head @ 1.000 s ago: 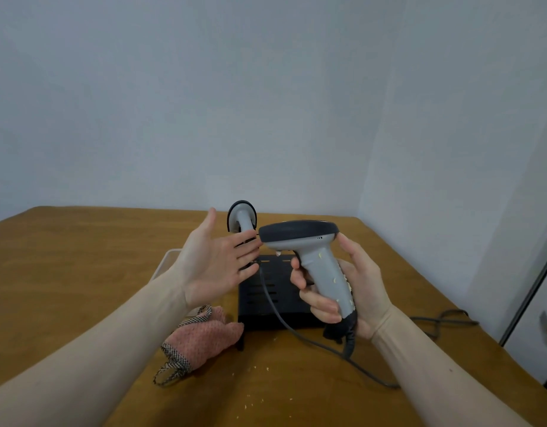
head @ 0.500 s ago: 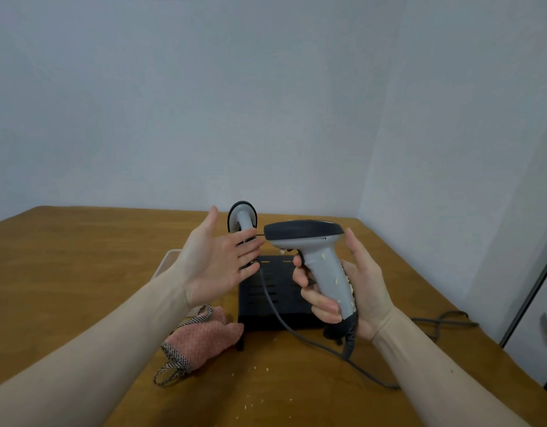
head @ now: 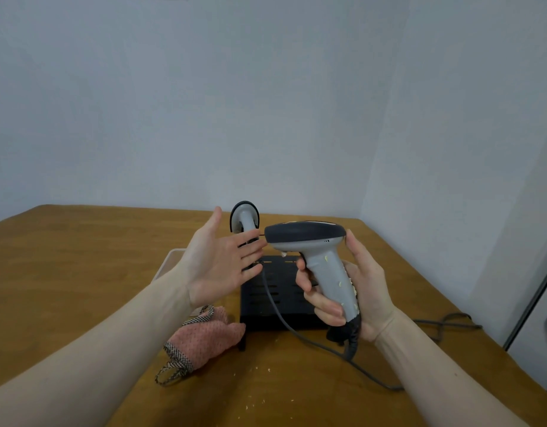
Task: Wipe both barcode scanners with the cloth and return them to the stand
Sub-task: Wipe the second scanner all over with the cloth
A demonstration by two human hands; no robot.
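Right hand [head: 352, 291] gripping scanner [head: 321, 260], table [head: 81, 257] edge right, left hand [head: 217, 266] spread

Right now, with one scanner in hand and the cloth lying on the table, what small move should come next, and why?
Probably the empty left hand should drop to pick up the pink cloth beneath it. The right hand grips the scanner, whose grey handle shows pale specks, and nothing is wiping it yet.
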